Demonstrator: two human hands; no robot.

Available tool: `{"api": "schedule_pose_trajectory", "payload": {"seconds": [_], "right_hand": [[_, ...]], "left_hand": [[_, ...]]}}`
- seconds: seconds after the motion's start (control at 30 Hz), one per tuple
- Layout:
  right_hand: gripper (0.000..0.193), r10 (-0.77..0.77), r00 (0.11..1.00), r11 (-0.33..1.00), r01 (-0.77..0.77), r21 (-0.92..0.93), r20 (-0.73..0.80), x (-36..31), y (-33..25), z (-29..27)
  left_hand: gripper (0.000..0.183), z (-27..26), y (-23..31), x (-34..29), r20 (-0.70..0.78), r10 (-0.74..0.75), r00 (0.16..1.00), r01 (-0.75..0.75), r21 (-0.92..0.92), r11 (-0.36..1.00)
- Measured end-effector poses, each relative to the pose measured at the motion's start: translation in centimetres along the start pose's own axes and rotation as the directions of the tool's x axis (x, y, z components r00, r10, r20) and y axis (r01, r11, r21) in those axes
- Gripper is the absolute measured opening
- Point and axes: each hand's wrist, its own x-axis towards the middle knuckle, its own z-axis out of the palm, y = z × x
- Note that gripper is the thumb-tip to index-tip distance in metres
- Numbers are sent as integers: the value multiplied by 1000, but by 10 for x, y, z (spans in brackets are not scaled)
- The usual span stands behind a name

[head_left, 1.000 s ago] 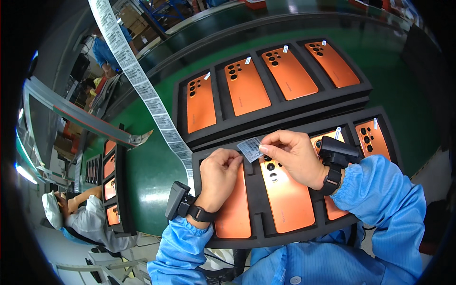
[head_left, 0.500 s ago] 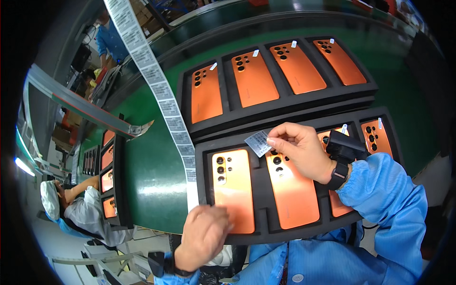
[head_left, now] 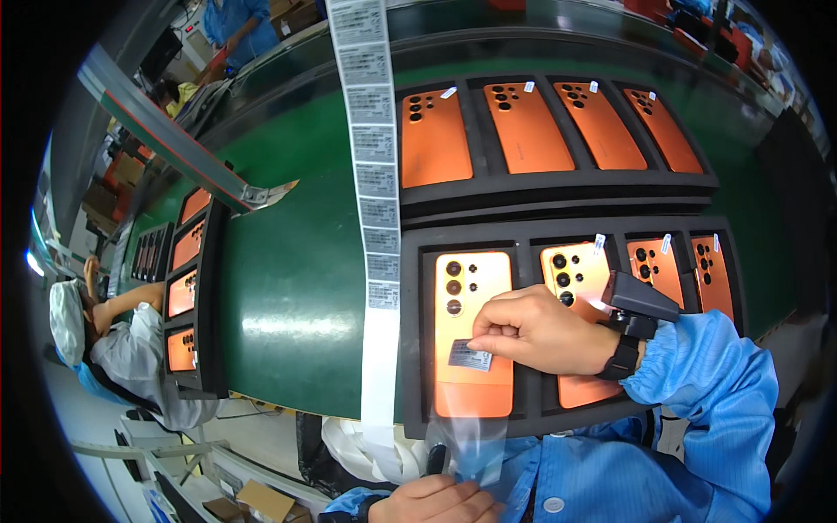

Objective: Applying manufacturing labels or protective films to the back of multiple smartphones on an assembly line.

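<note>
In the near black foam tray [head_left: 414, 349], an orange phone [head_left: 475, 401] lies back up at the left end, its camera lenses at the top. My right hand [head_left: 540, 327] pinches a small grey printed label [head_left: 471, 356] over the middle of this phone. A clear plastic film [head_left: 478, 446] stretches from the phone's lower part over the tray's front edge to my left hand [head_left: 436, 501]. The left fingers are closed on the film at the lower edge of the view. Beside it, a second orange phone [head_left: 580, 392] is partly covered by my right hand and wrist.
A long strip of grey labels [head_left: 375, 166] hangs left of the trays. Behind stands another foam tray [head_left: 558, 185] of orange phones with white tabs. A metal bracket [head_left: 166, 131] rises from the green table [head_left: 296, 288]. At far left a co-worker [head_left: 131, 349] sits by another phone tray [head_left: 205, 305].
My right hand has brought the label left and down over the leftmost phone. My left hand has dropped from beside that phone to the lower edge, the film now stretched out. The view has shifted.
</note>
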Motion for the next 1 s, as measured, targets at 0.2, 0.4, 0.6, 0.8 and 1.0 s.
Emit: {"api": "schedule_pose_trajectory", "payload": {"seconds": [0.2,0.4,0.6,0.8,1.0], "right_hand": [[14,-54,998,998,54,-28,33,5,5,3],[13,26,993,999,-22,-36,115,10,-1,-4],[15,48,988,998,-40,-56,144,13,-1,-6],[17,72,986,997,-67,-41,152,14,-1,-6],[18,78,983,997,-76,-22,164,15,-3,-8]], "left_hand": [[25,5,-1,-5,-44,35,998,-35,-1,999],[27,4,-2,-6,-71,56,996,-52,48,997],[25,4,-2,-5,-50,65,997,-61,66,996],[25,3,-1,-4,-42,84,996,-80,89,993],[27,3,0,-3,-54,89,995,-83,107,991]]}}
